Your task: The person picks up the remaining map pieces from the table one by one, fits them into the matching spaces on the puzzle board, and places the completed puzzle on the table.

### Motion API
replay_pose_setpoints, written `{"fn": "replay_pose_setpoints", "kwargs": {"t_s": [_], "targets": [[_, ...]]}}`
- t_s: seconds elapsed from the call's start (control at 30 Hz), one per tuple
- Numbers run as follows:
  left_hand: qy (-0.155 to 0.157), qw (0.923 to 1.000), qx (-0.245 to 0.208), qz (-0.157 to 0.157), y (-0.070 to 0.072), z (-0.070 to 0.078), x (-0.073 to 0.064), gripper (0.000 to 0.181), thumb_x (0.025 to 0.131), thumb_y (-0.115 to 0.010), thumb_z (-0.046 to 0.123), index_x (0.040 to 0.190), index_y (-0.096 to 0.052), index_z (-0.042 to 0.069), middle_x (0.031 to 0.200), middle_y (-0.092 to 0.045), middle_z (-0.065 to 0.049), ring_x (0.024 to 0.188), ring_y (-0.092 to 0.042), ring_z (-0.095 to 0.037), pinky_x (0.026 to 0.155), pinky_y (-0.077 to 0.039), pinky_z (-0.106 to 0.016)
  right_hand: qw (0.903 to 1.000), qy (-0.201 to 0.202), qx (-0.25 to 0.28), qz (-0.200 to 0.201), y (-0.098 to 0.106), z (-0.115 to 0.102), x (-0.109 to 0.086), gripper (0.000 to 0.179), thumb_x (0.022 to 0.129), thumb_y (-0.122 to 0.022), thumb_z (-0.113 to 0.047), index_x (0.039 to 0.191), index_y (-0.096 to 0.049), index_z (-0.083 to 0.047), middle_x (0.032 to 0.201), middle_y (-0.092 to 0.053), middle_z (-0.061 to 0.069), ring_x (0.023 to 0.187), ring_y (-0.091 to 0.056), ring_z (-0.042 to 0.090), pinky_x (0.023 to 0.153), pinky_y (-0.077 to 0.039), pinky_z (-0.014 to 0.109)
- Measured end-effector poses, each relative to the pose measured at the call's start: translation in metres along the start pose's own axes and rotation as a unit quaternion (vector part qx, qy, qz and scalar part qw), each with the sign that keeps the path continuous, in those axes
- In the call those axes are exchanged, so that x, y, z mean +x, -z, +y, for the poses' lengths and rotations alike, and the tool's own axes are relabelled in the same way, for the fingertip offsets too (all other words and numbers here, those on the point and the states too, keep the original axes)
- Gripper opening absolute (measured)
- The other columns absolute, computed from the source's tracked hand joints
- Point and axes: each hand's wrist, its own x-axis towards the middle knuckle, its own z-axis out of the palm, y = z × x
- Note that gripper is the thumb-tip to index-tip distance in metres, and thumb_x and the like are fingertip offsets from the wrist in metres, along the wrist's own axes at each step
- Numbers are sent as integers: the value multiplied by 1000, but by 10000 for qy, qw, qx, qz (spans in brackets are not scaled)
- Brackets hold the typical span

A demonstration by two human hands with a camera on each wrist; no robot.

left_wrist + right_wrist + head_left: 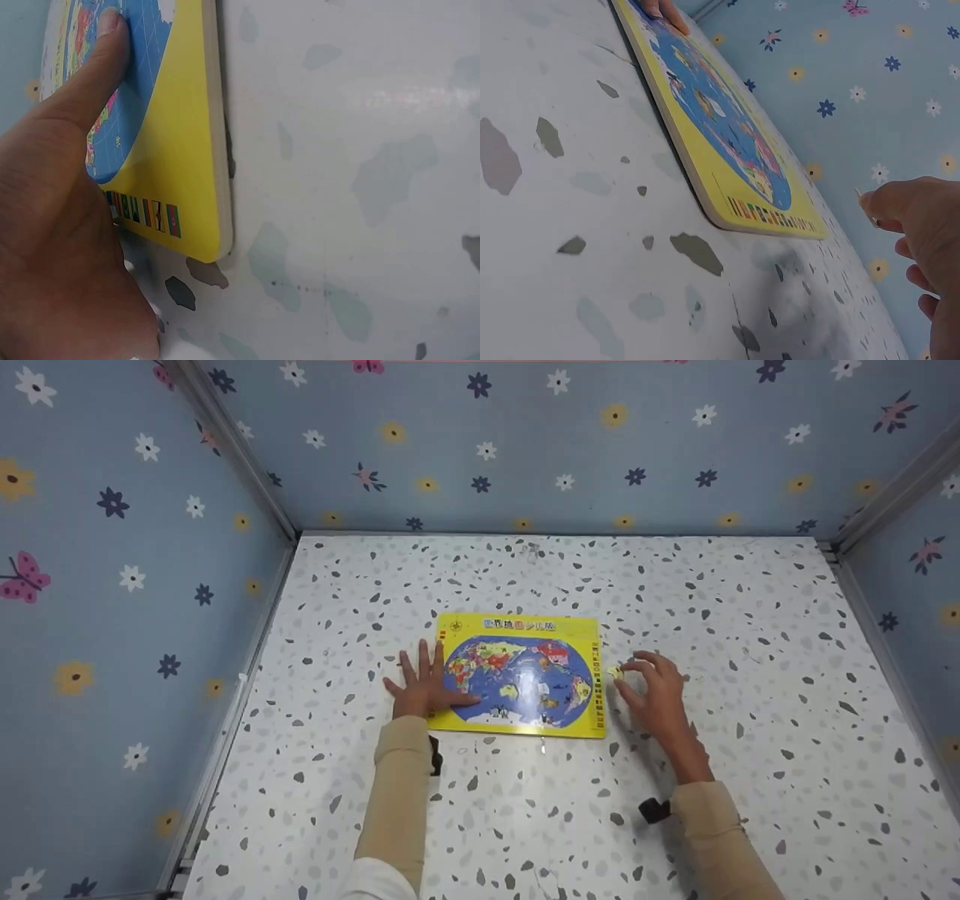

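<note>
A yellow-bordered world map puzzle board (pixel 450 721) lies flat on the table, its blue oval map facing up. My left hand (pixel 421 686) rests with spread fingers over the board's left edge. In the left wrist view its thumb (pixel 112 41) lies straight on the blue map. Just off the board's right edge, my right hand (pixel 654 690) pinches a small yellowish puzzle piece (pixel 615 672) between thumb and fingers. The right wrist view shows this piece (pixel 874 221) nearly edge-on, raised above the tabletop, so its outline is hard to read.
The white speckled table (pixel 525 825) extends around the board on all sides. Blue flowered panels (pixel 525 450) enclose it at the back, left and right. A black wrist device (pixel 655 810) sits by the right sleeve, another (pixel 436 756) by the left.
</note>
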Motion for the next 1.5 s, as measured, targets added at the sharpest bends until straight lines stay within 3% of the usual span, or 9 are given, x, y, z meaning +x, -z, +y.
{"fn": "replay_pose_setpoints", "kwargs": {"t_s": [0.4, 0.57, 0.73, 0.83, 1.23, 1.5], "targets": [[-5, 9999, 121, 46, -1, 0, 0, 124, 67, -70, 70, 155, 5, 24, 161, 17, -5, 144, 19, -40, 107, 5, -73, 9977, 546, 47, -407, -19, -30, 11, 21, 87, -71, -23, 103, -66, -10, 132, -52, 12, 128, -41, 32, 109, -24, 56], [39, 10000, 86, 18, 0, 0, 0, 126, 66, -70, 71, 154, 6, 25, 161, 18, -4, 145, 20, -39, 108, 6, -72, 9967, 534, -74, -600, -30, -42, 15, 20, 87, -71, -23, 103, -66, -11, 132, -52, 10, 129, -41, 32, 110, -24, 56], [20, 9999, 139, 54, -1, 0, -1, 126, 66, -70, 71, 155, 6, 24, 161, 17, -4, 145, 19, -39, 108, 5, -73, 9959, 454, -73, -785, -42, -48, 17, 21, 86, -71, -25, 102, -67, -12, 132, -52, 8, 130, -40, 31, 111, -22, 57], [-29, 9998, 162, 83, -1, 0, -2, 124, 68, -70, 71, 155, 4, 23, 161, 16, -6, 145, 17, -41, 107, 3, -74, 9954, 471, -72, -832, -49, -50, 17, 21, 86, -72, -24, 102, -68, -11, 131, -52, 7, 128, -42, 30, 109, -27, 53], [29, 9999, 86, 69, -5, -4, 5, 129, 63, -67, 77, 154, 7, 27, 161, 20, -2, 145, 20, -39, 107, 7, -73, 9904, 764, 17, -1150, -72, -67, 14, 23, 85, -72, -26, 105, -68, -14, 129, -54, 3, 126, -44, 26, 109, -29, 47], [36, 9997, 149, 164, -1, 1, -3, 124, 67, -69, 71, 155, 4, 24, 161, 16, -4, 146, 17, -39, 109, 3, -72, 9875, 1015, -41, -1208, -86, -70, 13, 21, 86, -71, -29, 102, -67, -16, 126, -55, 1, 126, -45, 24, 111, -28, 48]]}}
